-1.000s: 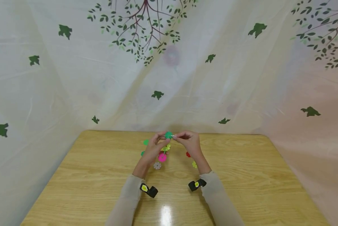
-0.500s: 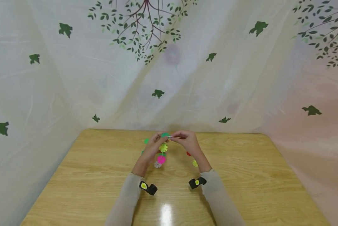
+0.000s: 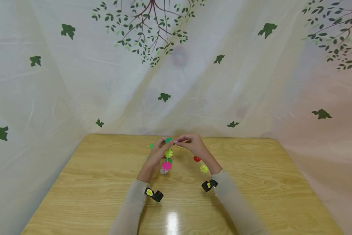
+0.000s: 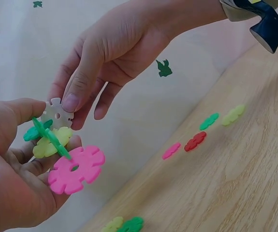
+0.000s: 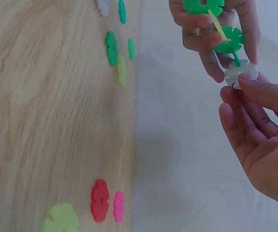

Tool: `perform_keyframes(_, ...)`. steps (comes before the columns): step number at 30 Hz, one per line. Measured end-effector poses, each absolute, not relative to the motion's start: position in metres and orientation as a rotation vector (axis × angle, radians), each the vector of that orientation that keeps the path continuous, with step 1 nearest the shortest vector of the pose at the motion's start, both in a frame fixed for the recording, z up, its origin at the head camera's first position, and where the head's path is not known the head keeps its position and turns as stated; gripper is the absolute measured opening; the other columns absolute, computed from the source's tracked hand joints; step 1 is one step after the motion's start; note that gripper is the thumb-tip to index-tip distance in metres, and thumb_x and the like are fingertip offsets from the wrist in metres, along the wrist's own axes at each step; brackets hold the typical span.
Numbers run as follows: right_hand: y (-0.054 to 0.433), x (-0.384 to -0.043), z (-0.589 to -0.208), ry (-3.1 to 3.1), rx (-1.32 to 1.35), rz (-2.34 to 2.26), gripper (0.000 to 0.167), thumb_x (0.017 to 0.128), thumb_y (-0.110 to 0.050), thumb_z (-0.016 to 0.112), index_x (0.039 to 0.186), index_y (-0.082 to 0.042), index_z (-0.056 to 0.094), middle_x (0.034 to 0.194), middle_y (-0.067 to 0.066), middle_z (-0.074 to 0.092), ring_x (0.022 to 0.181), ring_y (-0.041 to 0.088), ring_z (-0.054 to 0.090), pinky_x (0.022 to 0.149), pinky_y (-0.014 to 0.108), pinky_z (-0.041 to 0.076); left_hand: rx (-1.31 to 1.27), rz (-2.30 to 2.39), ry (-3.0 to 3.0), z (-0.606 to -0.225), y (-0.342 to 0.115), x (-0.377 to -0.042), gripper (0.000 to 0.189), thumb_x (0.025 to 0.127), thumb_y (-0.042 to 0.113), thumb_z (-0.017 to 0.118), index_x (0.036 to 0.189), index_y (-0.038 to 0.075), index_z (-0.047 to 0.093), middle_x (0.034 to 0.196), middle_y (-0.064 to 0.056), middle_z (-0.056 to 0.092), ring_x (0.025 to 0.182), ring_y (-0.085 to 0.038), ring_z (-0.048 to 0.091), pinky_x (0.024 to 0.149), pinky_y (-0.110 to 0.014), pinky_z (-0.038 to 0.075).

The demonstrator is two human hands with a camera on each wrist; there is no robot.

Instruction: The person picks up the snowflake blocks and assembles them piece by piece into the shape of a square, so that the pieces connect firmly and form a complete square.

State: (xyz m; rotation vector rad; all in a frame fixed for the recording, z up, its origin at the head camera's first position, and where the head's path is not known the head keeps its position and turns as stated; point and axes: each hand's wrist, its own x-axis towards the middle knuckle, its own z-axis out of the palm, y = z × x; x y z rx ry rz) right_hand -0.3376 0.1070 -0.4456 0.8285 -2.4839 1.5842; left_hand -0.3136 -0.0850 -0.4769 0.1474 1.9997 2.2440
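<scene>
My left hand (image 3: 157,155) holds a chain of slotted plastic flower discs joined at angles. In the left wrist view a pink disc (image 4: 83,166) forms its near end, with a yellow disc (image 4: 46,148) and green discs (image 4: 56,140) behind. A white flower disc (image 5: 233,75) is pinched between thumb and fingers of my right hand (image 3: 194,145). Its edge meets a green disc (image 5: 230,39) at the chain's other end. Both hands are raised above the table's far side. The left hand's fingers partly cover the chain.
On the wooden table (image 3: 105,195) lie loose discs: a red one (image 3: 197,158) and a yellow one (image 3: 204,168) at right, a greyish one (image 3: 163,171) and a green one (image 3: 151,146) at left. A patterned cloth (image 3: 193,107) hangs behind the far edge.
The chain has turned and shifted slightly left in the left hand. The right hand has followed it left with the white disc, its forearm swinging outward to the right.
</scene>
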Motion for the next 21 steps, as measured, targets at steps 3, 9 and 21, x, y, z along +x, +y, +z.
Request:
perform_keyframes(3, 0.111, -0.337, -0.441, -2.540, 0.853, 1.551, 0.013, 0.093, -0.009, 0.074, 0.105, -0.003, 0.078, 0.105, 0.015, 0.077, 0.099, 0.030, 0.073, 0.082, 0.034, 0.062, 0.156, 2.246, 1.997, -0.477, -0.085, -0.313, 0.025, 0.105, 0.029, 0.059, 0.120, 0.010, 0.056, 0.123, -0.005, 0.065, 0.088, -0.014, 0.054, 0.067, -0.030, 0.050)
perform_keyframes(9, 0.126, -0.341, -0.439, -2.663, 0.894, 1.471, 0.016, 0.094, -0.006, 0.072, 0.109, -0.002, 0.075, 0.106, 0.015, 0.076, 0.098, 0.028, 0.072, 0.085, 0.039, 0.061, 0.131, 2.257, 1.984, -0.478, -0.086, -0.314, 0.023, 0.104, 0.028, 0.060, 0.118, 0.010, 0.056, 0.120, -0.004, 0.065, 0.077, -0.010, 0.052, 0.064, -0.027, 0.048)
perform_keyframes(21, 0.178, -0.338, -0.451, -2.924, 1.145, 1.217, 0.015, 0.086, 0.002, 0.078, 0.099, 0.007, 0.074, 0.094, 0.019, 0.076, 0.085, 0.021, 0.072, 0.076, 0.028, 0.060, 0.121, 2.269, 2.005, -0.479, -0.095, -0.316, 0.023, 0.104, 0.028, 0.060, 0.119, 0.011, 0.056, 0.129, -0.013, 0.062, 0.073, -0.008, 0.049, 0.066, -0.028, 0.046)
